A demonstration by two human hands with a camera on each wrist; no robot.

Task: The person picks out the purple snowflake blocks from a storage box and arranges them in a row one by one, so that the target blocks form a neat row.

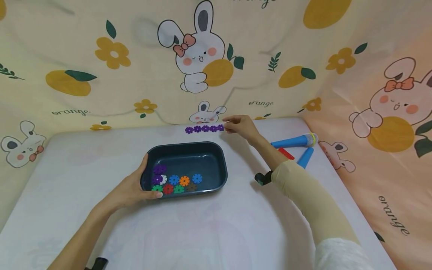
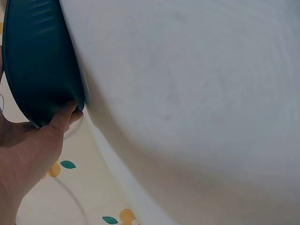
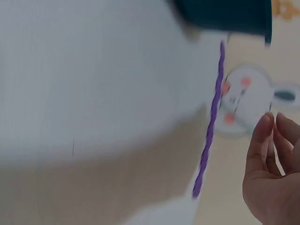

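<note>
My left hand (image 1: 132, 190) grips the left end of a dark blue-green tray (image 1: 202, 161), thumb near the front rim and fingers round the side. Inside the tray lie several notched plastic discs: purple ones (image 1: 160, 169), an orange disc (image 1: 184, 181), blue, green, red, white and brown ones, mostly toward its left and front. Behind the tray, a row of purple notched discs (image 1: 206, 128) lies along the table's back. My right hand (image 1: 241, 127) hovers at the row's right end, fingers loosely bent. In the right wrist view, nothing shows between its fingertips (image 3: 266, 119).
To the right lie a blue toy microphone (image 1: 291, 141) with a silver head, a red piece (image 1: 286, 153) and another blue handle (image 1: 305, 157). A rabbit-and-orange printed cloth (image 1: 256, 45) stands behind the white table (image 1: 209, 232) and along its right side.
</note>
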